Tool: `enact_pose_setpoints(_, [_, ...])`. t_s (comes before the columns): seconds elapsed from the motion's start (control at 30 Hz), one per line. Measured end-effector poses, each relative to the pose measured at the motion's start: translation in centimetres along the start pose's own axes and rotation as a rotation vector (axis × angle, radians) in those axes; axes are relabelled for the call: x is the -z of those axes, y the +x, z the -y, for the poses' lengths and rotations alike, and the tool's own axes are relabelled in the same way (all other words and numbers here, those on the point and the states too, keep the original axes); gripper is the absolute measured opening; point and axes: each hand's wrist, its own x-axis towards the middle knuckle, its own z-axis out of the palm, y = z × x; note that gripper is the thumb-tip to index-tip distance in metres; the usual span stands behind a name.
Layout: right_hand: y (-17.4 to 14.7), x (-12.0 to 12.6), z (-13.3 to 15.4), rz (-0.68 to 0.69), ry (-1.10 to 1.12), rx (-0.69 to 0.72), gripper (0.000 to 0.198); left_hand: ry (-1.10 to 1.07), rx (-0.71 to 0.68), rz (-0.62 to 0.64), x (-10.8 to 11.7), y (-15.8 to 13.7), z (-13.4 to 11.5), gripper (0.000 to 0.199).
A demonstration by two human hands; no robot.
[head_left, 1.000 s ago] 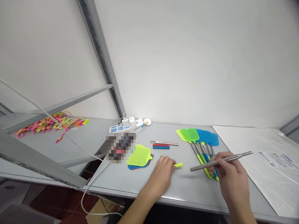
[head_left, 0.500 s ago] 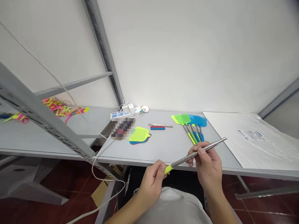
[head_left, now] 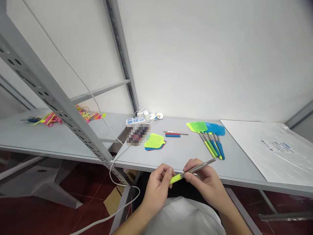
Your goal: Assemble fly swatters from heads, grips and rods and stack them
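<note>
My left hand [head_left: 160,182] is closed around the yellow-green grip [head_left: 175,179] of a fly swatter handle, in front of the table edge. The fingers of my right hand [head_left: 204,178] pinch the handle's metal rod [head_left: 199,167] just beyond the grip. The rod's tip points up to the right, with no swatter head on it. On the table ahead lies a small stack of swatter heads, a yellow-green one [head_left: 154,141] on top of blue and red. Behind it are thin metal rods [head_left: 175,132], a red grip [head_left: 172,133] and a blue grip [head_left: 172,135].
Several fly swatters [head_left: 210,137] in green and blue lie fanned at the right. Beyond them is a white wrapped sheet [head_left: 254,147]. A power strip [head_left: 137,121] and a blurred item [head_left: 138,134] are at the left, beside a shelf post [head_left: 61,98] and a hanging white cable [head_left: 114,182].
My right hand has slid down the rod towards the grip, and the rod now looks shorter. My left hand still holds the grip. The whole view has shifted slightly.
</note>
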Motion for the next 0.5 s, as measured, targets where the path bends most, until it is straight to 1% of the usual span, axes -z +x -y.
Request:
enact_pose_setpoints(0.07, [0.3,0.5,0.0,-0.002,0.042,0.054,0.011,-0.008,0.009,-0.028,0.6,0.5,0.0,0.035])
enact_pose_setpoints(0.13, [0.6,0.4,0.0,-0.062,0.223,0.087,0.018,-0.021,0.016,-0.048,0.9,0.8,0.1,0.033])
enact_pose_setpoints(0.23, [1.3,-1.1,0.1,-0.191,0.586,0.023,0.037,-0.041,0.022,-0.062,0.3,1.4,0.7,0.033])
enact_pose_setpoints(0.3, [2.2,-2.2,0.4,-0.271,0.725,-0.009,0.041,-0.095,0.021,-0.044,-0.7,2.2,1.5,0.035])
enact_pose_setpoints(0.37, [3.7,-2.8,0.8,-0.325,0.746,0.007,0.041,-0.282,0.039,0.003,-2.0,3.6,2.4,0.040])
enact_pose_setpoints(0.4, [4.6,-2.9,1.0,-0.341,0.732,0.027,0.042,-0.451,0.059,0.022,-2.6,4.5,2.7,0.041])
enact_pose_setpoints(0.43, [5.6,-2.8,1.2,-0.355,0.713,0.047,0.042,-0.544,0.073,0.021,-3.1,5.6,3.0,0.046])
enact_pose_setpoints(0.5, [7.7,-2.4,1.4,-0.403,0.695,0.075,0.042,-0.655,0.069,-0.027,-3.5,8.1,3.0,0.053])
